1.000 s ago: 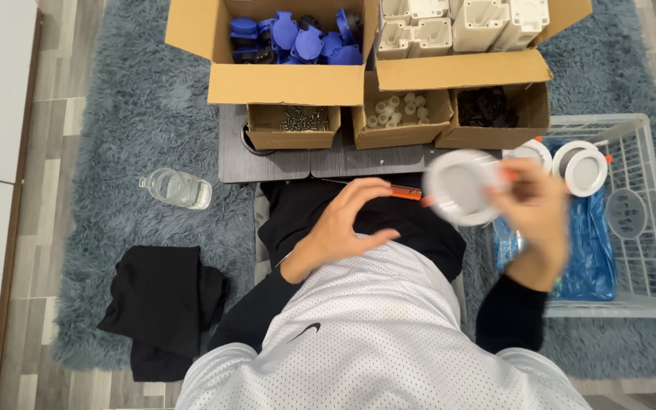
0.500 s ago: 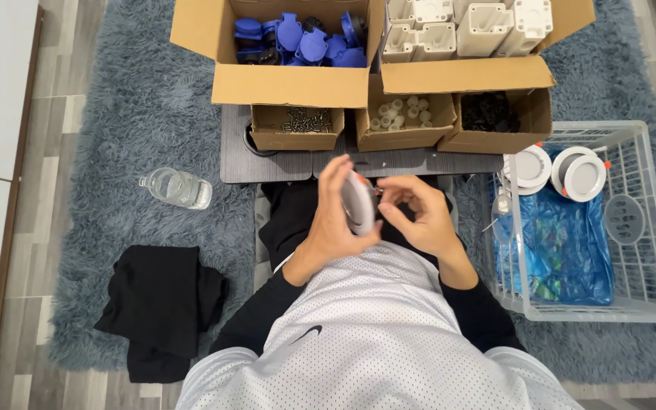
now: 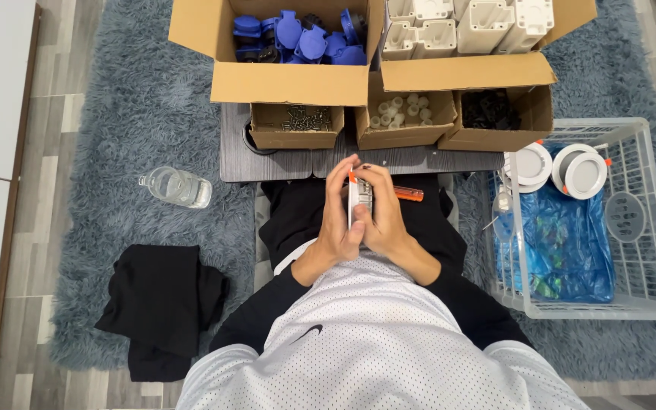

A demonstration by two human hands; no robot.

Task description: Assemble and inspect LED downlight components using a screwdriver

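Nearest the camera, above the lap, the left hand [image 3: 337, 220] and the right hand [image 3: 385, 220] press together around a small white round lamp fitting [image 3: 358, 203], held on edge between the palms, both hands closed on it. Only its rim and an orange clip show, so what the fingers are doing to it cannot be made out. Just beyond the right hand an orange-handled tool [image 3: 408, 194] lies untouched on the dark low desk [image 3: 419, 159].

To the right, a white wire basket [image 3: 647, 250] holds a blue plastic bag [image 3: 563, 243] and two finished-looking white round fittings [image 3: 563, 167] at its far end. So, as a judgement, a couple of pieces seem done and the one in hand is mid-work.

Farther off, three small cartons hold screws [image 3: 301, 118], white plugs [image 3: 400, 110] and black parts [image 3: 491, 108]; behind them, larger boxes of blue pieces [image 3: 301, 38] and white housings [image 3: 468, 19] suggest plenty left. A water bottle [image 3: 176, 187] lies on the rug at left.
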